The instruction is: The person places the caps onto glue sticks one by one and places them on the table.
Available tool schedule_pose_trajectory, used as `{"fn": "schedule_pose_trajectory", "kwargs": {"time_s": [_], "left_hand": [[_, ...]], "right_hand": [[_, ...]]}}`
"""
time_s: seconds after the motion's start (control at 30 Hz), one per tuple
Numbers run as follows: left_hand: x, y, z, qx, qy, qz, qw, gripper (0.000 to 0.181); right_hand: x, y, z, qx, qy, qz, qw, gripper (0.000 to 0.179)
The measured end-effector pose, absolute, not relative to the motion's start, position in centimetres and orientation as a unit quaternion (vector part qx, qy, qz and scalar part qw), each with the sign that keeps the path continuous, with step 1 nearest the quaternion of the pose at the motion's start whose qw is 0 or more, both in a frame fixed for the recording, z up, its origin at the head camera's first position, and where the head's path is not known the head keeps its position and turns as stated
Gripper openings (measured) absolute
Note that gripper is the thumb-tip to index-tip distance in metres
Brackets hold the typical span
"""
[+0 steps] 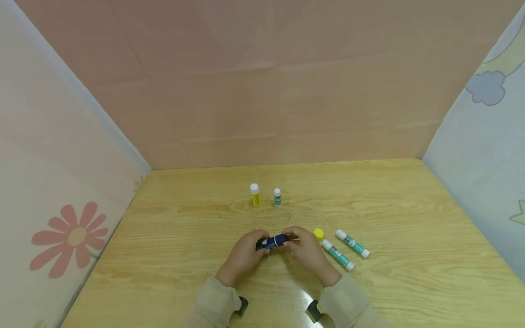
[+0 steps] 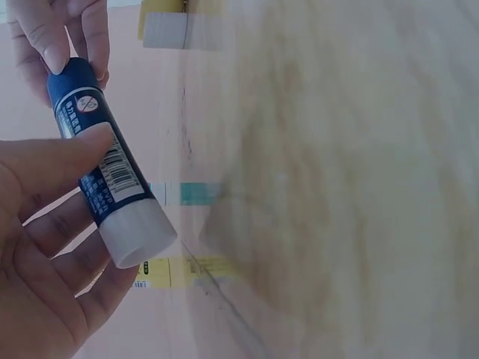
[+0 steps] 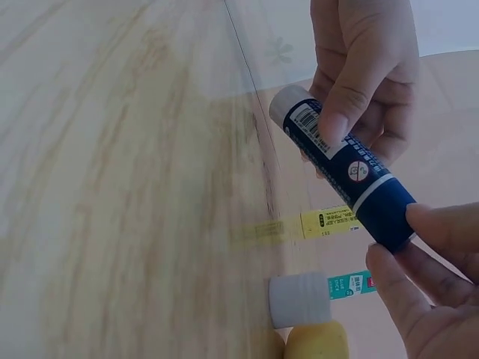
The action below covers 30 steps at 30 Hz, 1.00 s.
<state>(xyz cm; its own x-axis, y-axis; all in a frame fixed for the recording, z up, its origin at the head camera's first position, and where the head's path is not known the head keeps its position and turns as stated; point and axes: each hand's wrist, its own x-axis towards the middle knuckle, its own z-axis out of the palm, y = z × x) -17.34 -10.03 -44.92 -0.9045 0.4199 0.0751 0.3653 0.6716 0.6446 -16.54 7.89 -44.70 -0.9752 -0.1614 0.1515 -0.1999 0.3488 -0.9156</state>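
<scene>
Both hands hold a dark blue glue stick (image 1: 275,241) over the table, tilted slightly, its barcode label and white base showing in the left wrist view. My left hand (image 1: 245,251) grips the body near the white base, thumb across the label. At the other end, the fingertips of my right hand (image 1: 307,251) pinch the ridged blue cap (image 3: 385,213). The cap sits against the body at a white ring. Just right of the right hand is a round yellow cap (image 1: 318,234).
Beyond the hands stand a yellow glue stick (image 1: 255,197) with a white top and a smaller teal one (image 1: 277,199). Two teal-and-white glue sticks, one nearer (image 1: 338,255) and one farther (image 1: 353,244), lie at the right. A pink wall (image 1: 270,91) closes off the wooden table's (image 1: 172,214) back.
</scene>
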Motion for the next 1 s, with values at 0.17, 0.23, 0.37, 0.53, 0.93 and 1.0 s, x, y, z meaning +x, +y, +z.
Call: {"fn": "schedule_pose_trajectory", "kwargs": {"time_s": [0.17,0.23,0.37,0.53,0.93,1.0], "left_hand": [[-17.31,-10.0,-44.84,0.212,0.913,0.345,0.049,0.019],[-17.29,-10.02,-44.87,0.209,0.913,0.347,0.054,0.019],[-17.28,-10.08,-45.01,0.204,0.912,0.35,0.064,0.019],[-17.29,-10.05,-45.04,0.203,0.909,0.358,0.071,0.02],[-17.29,-9.96,-44.45,0.202,0.916,0.344,0.055,0.018],[-17.34,-9.95,-44.41,0.201,0.918,0.338,0.05,0.018]], "right_hand": [[-16.47,7.98,-44.59,0.108,-0.818,0.565,0.008,0.023],[-16.43,8.02,-44.52,0.109,-0.817,0.567,0.003,0.023],[-16.39,8.11,-44.46,0.115,-0.813,0.571,-0.004,0.022],[-16.46,8.17,-44.57,0.119,-0.811,0.573,-0.004,0.021],[-16.71,8.44,-44.73,0.101,-0.827,0.553,0.013,0.02],[-16.72,8.55,-44.72,0.098,-0.827,0.553,0.013,0.02]]}}
